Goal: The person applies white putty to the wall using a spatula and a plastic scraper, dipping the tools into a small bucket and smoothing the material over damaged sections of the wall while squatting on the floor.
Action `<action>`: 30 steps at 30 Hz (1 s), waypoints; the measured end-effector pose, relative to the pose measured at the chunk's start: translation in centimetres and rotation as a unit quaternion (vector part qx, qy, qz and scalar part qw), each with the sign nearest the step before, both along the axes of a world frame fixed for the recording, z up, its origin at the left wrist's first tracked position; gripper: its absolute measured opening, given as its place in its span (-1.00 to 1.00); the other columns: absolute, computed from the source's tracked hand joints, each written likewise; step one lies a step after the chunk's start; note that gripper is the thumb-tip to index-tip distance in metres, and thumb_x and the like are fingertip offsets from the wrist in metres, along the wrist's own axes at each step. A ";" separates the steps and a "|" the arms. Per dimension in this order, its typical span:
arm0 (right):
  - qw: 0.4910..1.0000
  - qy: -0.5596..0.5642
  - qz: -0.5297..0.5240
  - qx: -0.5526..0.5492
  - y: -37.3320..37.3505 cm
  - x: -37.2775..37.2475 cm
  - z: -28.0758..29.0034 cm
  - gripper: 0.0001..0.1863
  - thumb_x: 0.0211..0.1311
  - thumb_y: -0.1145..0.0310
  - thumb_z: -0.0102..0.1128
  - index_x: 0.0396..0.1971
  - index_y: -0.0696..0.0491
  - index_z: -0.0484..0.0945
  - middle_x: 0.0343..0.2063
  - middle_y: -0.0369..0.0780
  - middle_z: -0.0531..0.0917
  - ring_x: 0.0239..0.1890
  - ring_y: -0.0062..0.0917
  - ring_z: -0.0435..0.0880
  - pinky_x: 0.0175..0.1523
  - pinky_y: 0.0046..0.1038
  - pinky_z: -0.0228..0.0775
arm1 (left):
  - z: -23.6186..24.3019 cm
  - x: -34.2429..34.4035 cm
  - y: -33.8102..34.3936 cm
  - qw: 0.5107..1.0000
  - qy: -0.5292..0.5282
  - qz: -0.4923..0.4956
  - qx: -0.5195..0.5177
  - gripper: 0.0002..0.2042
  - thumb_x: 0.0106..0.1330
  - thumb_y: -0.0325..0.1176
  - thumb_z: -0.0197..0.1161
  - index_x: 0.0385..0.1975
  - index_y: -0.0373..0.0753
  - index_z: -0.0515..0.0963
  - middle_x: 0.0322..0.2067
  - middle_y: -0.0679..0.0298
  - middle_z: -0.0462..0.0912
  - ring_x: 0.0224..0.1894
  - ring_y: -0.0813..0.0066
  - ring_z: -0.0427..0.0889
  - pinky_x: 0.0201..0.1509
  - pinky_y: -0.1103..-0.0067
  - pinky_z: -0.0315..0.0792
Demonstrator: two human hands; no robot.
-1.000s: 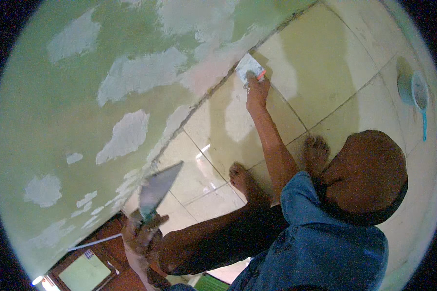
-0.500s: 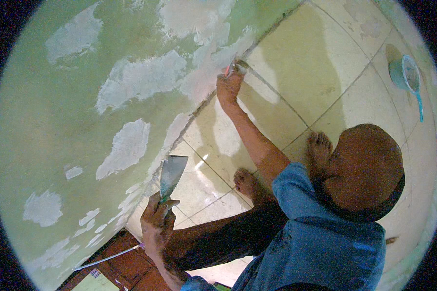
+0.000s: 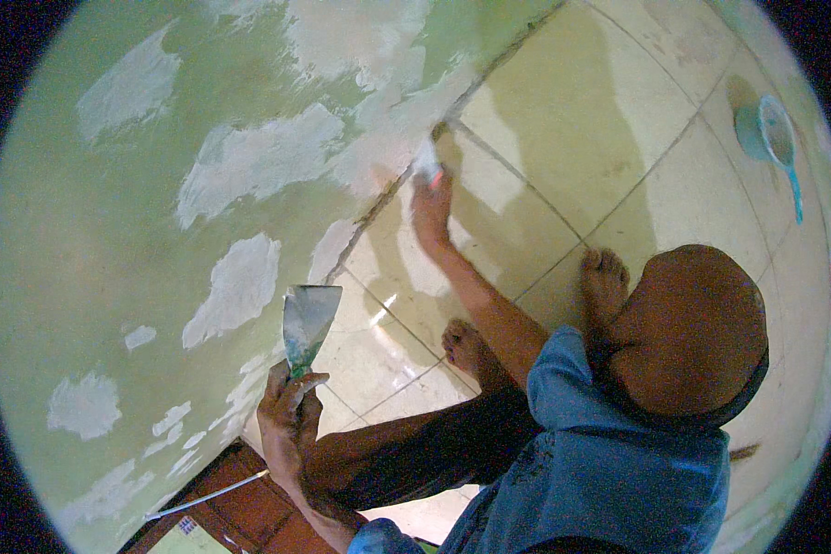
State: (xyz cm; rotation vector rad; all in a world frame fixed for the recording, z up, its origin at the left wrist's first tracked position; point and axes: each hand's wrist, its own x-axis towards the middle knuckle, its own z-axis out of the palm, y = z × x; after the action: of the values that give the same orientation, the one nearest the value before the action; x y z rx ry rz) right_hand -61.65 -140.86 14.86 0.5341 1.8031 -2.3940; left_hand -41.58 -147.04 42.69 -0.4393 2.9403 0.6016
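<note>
My left hand (image 3: 289,420) is closed around the greenish, smeared handle of a putty knife (image 3: 312,314). Its wide grey blade points up, close in front of the wall's lower edge. Farther along, my right hand (image 3: 431,208) reaches to where the wall meets the floor. It is closed on a small scraper-like tool (image 3: 427,159) with a whitish blade and an orange-red part; motion smears it, so its exact kind is unclear. The tool is at the foot of the green wall (image 3: 138,235), which bears rough white patches of filler (image 3: 258,157).
Pale floor tiles (image 3: 554,185) with dark joints spread right of the wall, with my bare feet (image 3: 605,274) on them. A light blue dipper (image 3: 752,134) with a long handle lies at the far right. Near the lower left are a reddish-brown panel (image 3: 272,517) and a thin whitish rod (image 3: 208,496).
My right hand has slid a little nearer along the wall's foot with its tool. The putty knife in my left hand has shifted slightly left and up, its blade turned more upright.
</note>
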 end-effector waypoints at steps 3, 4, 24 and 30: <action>0.992 -0.021 -0.097 -0.083 1.7 -4.3 -5.4 -0.89 0.15 0.43 -0.01 -0.38 0.10 0.28 -0.51 -0.30 0.30 -0.49 -0.60 0.27 -0.41 -0.48 0.15 | -0.1 -0.2 0.0 1.000 0.013 -0.018 -0.020 -0.59 -0.13 -0.82 0.07 -0.31 -0.18 0.58 -0.27 0.20 0.52 -0.38 0.43 0.52 -0.41 0.63 0.35; 0.990 -0.018 -0.109 -0.090 1.6 -5.3 -6.6 -0.90 0.13 0.42 0.00 -0.46 0.08 0.28 -0.59 -0.35 0.27 -0.56 -0.65 0.23 -0.50 -0.50 0.12 | 0.1 -0.2 0.1 1.000 0.001 -0.004 -0.013 -0.59 -0.12 -0.82 0.07 -0.31 -0.18 0.58 -0.26 0.20 0.52 -0.37 0.42 0.52 -0.41 0.63 0.36; 0.976 0.063 -0.096 0.183 -1.9 -6.9 -4.9 -0.65 0.07 0.55 -0.01 -0.09 0.29 0.30 -0.16 -0.02 0.39 -0.07 -0.22 0.36 0.12 -0.28 0.16 | 0.7 -1.3 1.2 1.000 -0.005 0.010 0.003 -0.61 -0.15 -0.82 0.07 -0.35 -0.20 0.58 -0.25 0.17 0.55 -0.36 0.36 0.56 -0.38 0.58 0.40; 0.960 0.152 0.001 0.234 -4.7 -0.7 0.8 -0.38 0.05 0.51 0.04 0.18 0.25 0.15 -0.02 0.09 0.33 0.14 -0.11 0.21 0.28 -0.25 -0.06 | 1.1 -1.6 1.3 1.000 -0.017 0.015 0.011 -0.62 -0.13 -0.81 0.08 -0.36 -0.20 0.59 -0.24 0.18 0.56 -0.34 0.38 0.57 -0.37 0.59 0.40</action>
State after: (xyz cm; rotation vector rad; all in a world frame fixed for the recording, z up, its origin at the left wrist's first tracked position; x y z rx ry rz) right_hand -62.36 -145.60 15.71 0.1986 2.5215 -2.1320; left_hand -43.22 -145.73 43.79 -0.4876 2.8974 0.6241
